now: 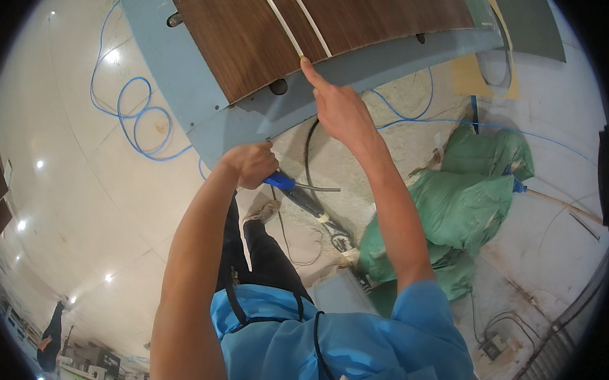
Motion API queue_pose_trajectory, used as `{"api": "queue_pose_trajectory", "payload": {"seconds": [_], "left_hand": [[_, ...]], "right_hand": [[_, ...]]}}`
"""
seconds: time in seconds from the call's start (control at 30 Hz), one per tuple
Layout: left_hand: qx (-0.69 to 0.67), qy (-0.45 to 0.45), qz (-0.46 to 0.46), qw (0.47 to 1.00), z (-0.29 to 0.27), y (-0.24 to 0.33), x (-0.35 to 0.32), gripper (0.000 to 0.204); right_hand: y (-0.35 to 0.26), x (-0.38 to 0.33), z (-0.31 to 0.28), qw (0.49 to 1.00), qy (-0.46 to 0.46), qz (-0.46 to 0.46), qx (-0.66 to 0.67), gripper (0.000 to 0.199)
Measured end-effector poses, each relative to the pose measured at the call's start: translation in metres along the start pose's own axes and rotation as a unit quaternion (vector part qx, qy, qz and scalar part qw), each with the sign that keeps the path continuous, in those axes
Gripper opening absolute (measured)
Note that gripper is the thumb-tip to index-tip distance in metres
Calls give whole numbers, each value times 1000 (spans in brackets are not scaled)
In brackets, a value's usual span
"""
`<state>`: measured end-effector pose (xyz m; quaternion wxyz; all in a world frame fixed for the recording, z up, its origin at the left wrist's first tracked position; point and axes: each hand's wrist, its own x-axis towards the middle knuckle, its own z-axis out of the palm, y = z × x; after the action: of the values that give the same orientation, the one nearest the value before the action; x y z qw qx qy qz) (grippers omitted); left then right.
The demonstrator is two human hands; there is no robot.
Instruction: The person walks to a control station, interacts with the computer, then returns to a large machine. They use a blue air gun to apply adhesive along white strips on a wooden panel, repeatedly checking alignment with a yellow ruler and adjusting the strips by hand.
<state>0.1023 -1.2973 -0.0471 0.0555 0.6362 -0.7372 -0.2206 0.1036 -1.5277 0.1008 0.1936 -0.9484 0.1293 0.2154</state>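
My left hand [251, 165] is closed in a fist at the near edge of a grey-blue bench [257, 117]. From the fist sticks out a blue-handled tool [279, 180] with a thin grey shaft; its exact kind I cannot make out. My right hand [342, 110] reaches forward with the index finger stretched out and the others partly curled. That fingertip touches the near end of a white strip [282, 22] on a dark brown wood-grain panel [237, 43]. Beside it runs a second white strip [311, 20]. The panel lies on the bench.
Blue hose [135, 116] loops over the pale floor at left. At right, green sacks [448, 204] lie on the floor near a thin stick [563, 202]. A black hose [307, 152] hangs below the bench edge. A dark sheet [528, 17] stands at far right.
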Motion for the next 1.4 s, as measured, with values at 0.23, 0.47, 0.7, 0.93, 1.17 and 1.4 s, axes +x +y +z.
{"api": "queue_pose_trajectory", "payload": {"seconds": [0.23, 0.47, 0.7, 0.93, 1.17, 1.4], "left_hand": [[-6, -2, -2, 1000, -8, 1, -1, 12], [12, -1, -4, 1000, -7, 3, 0, 9], [12, 47, -19, 999, -4, 3, -2, 4], [-17, 25, -3, 1000, -7, 2, -3, 9], [-34, 39, -3, 999, -10, 3, -1, 9], [-11, 7, -1, 1000, -14, 4, -3, 9]], "right_hand": [[-5, 5, -9, 999, -17, 22, 38, 57], [-5, 15, -18, 999, -15, 27, 33, 49], [-14, 27, -20, 999, -10, 24, 23, 54], [-17, 61, -17, 998, 49, -28, -38, 56], [-11, 83, -45, 995, -89, 39, 35, 58], [-10, 81, -57, 991, -130, 10, -14, 62]]}}
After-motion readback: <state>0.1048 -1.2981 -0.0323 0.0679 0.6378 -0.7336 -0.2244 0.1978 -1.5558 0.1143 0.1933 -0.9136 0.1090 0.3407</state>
